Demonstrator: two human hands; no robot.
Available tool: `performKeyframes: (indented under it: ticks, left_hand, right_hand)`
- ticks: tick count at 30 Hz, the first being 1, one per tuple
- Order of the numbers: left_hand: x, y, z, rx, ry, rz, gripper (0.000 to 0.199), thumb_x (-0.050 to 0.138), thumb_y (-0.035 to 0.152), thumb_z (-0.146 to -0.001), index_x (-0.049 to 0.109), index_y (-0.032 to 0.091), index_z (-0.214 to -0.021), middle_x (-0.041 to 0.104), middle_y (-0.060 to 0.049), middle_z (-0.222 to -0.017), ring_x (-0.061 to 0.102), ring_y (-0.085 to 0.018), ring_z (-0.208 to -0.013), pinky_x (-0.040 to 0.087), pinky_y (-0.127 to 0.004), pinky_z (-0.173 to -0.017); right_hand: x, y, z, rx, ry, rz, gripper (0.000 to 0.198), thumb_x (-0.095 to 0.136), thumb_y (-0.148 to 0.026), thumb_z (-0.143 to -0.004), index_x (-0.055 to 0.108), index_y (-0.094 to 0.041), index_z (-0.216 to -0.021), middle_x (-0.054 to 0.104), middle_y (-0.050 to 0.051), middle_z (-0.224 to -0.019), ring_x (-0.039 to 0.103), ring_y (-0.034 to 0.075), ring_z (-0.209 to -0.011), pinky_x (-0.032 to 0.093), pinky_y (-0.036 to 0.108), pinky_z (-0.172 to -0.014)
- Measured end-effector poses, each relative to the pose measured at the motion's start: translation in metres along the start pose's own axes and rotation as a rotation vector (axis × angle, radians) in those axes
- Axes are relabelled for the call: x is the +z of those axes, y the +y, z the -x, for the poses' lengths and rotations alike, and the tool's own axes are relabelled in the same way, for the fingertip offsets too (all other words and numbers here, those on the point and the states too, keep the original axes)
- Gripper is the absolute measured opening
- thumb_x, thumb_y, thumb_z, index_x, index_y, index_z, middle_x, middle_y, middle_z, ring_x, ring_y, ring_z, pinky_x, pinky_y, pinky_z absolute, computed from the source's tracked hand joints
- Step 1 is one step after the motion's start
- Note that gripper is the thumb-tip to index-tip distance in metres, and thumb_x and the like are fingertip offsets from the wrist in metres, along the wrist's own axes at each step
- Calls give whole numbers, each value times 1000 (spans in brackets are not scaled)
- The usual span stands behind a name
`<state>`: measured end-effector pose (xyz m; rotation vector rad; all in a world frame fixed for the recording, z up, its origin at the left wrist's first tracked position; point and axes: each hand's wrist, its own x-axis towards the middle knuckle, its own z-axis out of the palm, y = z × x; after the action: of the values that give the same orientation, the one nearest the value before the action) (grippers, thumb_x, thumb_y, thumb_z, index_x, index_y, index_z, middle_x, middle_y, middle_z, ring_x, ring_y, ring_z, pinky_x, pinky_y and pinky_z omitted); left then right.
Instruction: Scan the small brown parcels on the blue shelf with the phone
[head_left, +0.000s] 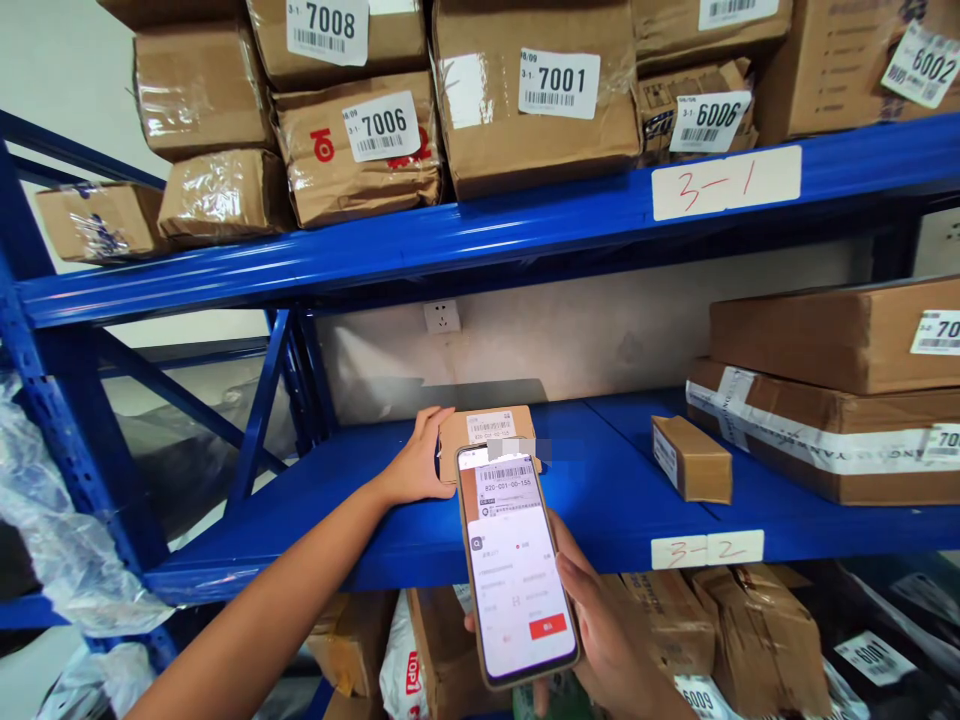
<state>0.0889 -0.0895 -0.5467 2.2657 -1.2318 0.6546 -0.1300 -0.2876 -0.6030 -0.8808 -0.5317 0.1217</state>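
Cardboard box point(489, 428), partly hidden by phone point(517, 565), small screen text point(495, 575) blurred

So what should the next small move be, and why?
Perhaps the right hand should tap the red button on the phone with its thumb: the thumb rests at the phone's edge near that button, the screen shows a barcode label, and the left hand holds the labelled box beyond.
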Motion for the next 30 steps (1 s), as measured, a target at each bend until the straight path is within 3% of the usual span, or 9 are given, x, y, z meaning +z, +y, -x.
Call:
performKeyframes:
  ticks: [4, 7, 15, 20, 26, 30]
  left_hand:
    - [0, 1, 0, -1, 1, -11, 118, 82, 30, -51, 14, 22, -147, 21, -15, -142, 33, -33, -134, 32, -48, -113]
    - [0, 0, 0, -2, -5, -15, 118, 82, 30, -51, 14, 22, -147, 21, -15, -142, 32, -33, -135, 32, -47, -113]
    - [-1, 5, -2, 12, 4, -26, 116, 82, 33, -51, 16, 19, -145, 23, -14, -138, 32, -31, -134, 29, -45, -116]
    - [-4, 9, -2, 32, 0, -33, 110, 79, 31, -54, 18, 18, -144, 25, -14, -136, 31, -30, -133, 31, -44, -115]
    - [-5, 8, -3, 73, 9, -18, 107, 77, 29, -56, 18, 19, -144, 26, -14, -135, 32, -31, -132, 30, -48, -114]
    - [-6, 8, -3, 78, 3, -16, 108, 78, 27, -54, 18, 19, -144, 25, -14, -136, 32, -32, -132, 31, -49, -114]
  right_hand:
    - [-2, 0, -1, -20, -40, -16, 77, 51, -54, -90, 5, -27, -146, 72, 14, -103, 73, 26, -82, 54, 22, -43]
    - [-5, 1, -2, -27, -57, -6, 81, 55, -50, -88, 3, -26, -146, 70, 15, -105, 72, 26, -84, 54, 21, -43]
    - [-15, 3, 6, -23, -59, 41, 101, 70, -18, -72, 4, -26, -148, 72, 12, -105, 70, 27, -91, 58, 25, -49]
    - [-18, 2, 13, -16, -27, 157, 103, 70, -25, -78, -6, -27, -148, 68, 15, -116, 70, 26, -92, 58, 26, -51]
    - [-31, -2, 43, -63, 222, 185, 115, 73, -38, -75, -15, -27, -147, 67, 19, -119, 67, 36, -100, 56, 29, -46]
    - [-38, -8, 62, -119, 384, 175, 116, 77, -38, -71, -9, -30, -148, 71, 15, -110, 70, 31, -74, 53, 31, -42]
